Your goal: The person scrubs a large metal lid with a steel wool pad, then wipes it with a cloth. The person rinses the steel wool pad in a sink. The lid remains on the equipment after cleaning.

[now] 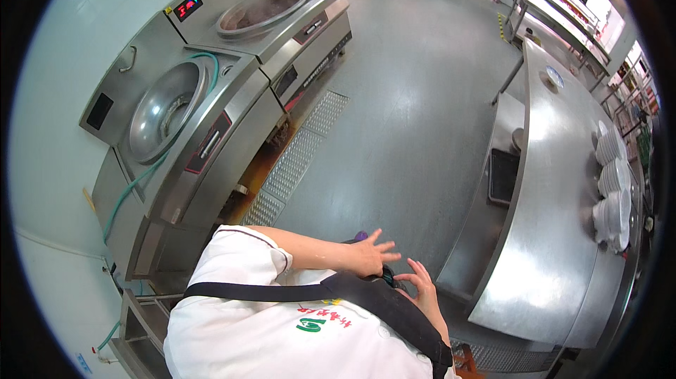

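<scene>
Nearest: white shirt (282,330) with a black strap (317,293) across the chest, filling the lower edge. Just above it, left hand (370,256) and right hand (424,287) close together at chest height, over a small dark object (386,277) between them (kind not readable, mostly covered by the palms). Left fingers spread and loose, not clenched, resting on or just above the object. Right fingers curled lightly beside it; real grasp or mere touch not tellable. A bit of purple (361,236) showing behind the left wrist, unclear what.

Progress, as a judgement: handling of the dark object under way, nothing set down on any surface nearby, no finished result visible.

Further out: grey floor (415,111), metal drain grating (299,160) along the cookers. Left side, two steel wok stations (204,146), near bowl empty, green hose (134,192) running down. Right side, long steel counter (556,189) with stacks of white plates (611,182) and a dark tray (502,176) on a lower shelf.

Far end of room washed out, rim bent and dark.
</scene>
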`<state>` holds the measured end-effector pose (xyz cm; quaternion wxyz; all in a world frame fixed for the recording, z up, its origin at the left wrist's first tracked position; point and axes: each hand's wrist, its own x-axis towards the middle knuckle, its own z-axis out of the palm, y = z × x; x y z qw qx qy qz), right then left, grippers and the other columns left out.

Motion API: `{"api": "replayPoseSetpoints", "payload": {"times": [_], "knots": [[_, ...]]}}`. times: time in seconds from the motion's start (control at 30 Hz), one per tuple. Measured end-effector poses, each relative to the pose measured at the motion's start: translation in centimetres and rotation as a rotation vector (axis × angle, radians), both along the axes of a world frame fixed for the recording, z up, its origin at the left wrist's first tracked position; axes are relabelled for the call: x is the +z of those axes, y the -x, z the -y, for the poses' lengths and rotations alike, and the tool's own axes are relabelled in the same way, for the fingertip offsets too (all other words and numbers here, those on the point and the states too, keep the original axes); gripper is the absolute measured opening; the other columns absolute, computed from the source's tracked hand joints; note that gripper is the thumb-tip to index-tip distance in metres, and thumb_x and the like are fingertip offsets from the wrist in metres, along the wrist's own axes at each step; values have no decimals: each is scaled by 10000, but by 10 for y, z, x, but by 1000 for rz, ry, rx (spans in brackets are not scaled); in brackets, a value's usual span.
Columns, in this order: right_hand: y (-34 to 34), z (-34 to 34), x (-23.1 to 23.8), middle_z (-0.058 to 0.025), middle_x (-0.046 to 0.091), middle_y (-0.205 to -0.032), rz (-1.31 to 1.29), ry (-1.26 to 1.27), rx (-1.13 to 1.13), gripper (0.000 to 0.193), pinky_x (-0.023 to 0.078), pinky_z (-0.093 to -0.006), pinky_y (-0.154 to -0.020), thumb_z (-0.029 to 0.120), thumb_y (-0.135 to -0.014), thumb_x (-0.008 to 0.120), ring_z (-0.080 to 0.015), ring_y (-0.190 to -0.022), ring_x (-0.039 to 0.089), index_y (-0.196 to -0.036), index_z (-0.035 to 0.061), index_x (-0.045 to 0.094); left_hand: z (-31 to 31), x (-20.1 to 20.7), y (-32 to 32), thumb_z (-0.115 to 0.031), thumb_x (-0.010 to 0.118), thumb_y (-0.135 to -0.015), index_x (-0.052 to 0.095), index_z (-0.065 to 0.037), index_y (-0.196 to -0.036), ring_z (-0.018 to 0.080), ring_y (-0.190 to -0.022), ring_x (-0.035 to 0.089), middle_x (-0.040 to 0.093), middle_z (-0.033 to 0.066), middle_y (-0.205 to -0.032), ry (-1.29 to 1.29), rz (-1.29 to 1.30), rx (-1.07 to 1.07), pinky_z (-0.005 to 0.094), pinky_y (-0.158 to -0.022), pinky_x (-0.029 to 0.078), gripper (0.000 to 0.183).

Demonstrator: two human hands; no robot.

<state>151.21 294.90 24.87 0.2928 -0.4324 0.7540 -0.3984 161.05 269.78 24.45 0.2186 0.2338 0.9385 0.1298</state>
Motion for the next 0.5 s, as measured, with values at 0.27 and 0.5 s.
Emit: {"api": "replayPoseSetpoints", "payload": {"times": [0.27, 0.5], "knots": [[70, 79, 5, -210, 556, -1558, 164, -25, -219, 336, 463, -448, -1156, 37, -848, 818, -359, -1429, 563, -1177, 87, 770, 59, -19, 68, -342, 620, -999, 805, -170, -1231, 488, -1560, 314, 64, 120, -1801, 451, -46, -151, 803, -1161, 266, 343], [152, 116, -36, -185, 658, -1453, 171, 37, -146, 329, 509, -402, -1084, 76, -874, 809, -316, -1331, 651, -1199, 100, 770, 92, -85, 134, -351, 591, -1010, 789, -180, -1286, 444, -1540, 375, -2, 75, -1810, 589, -7, -35, 759, -1192, 264, 380]]}}
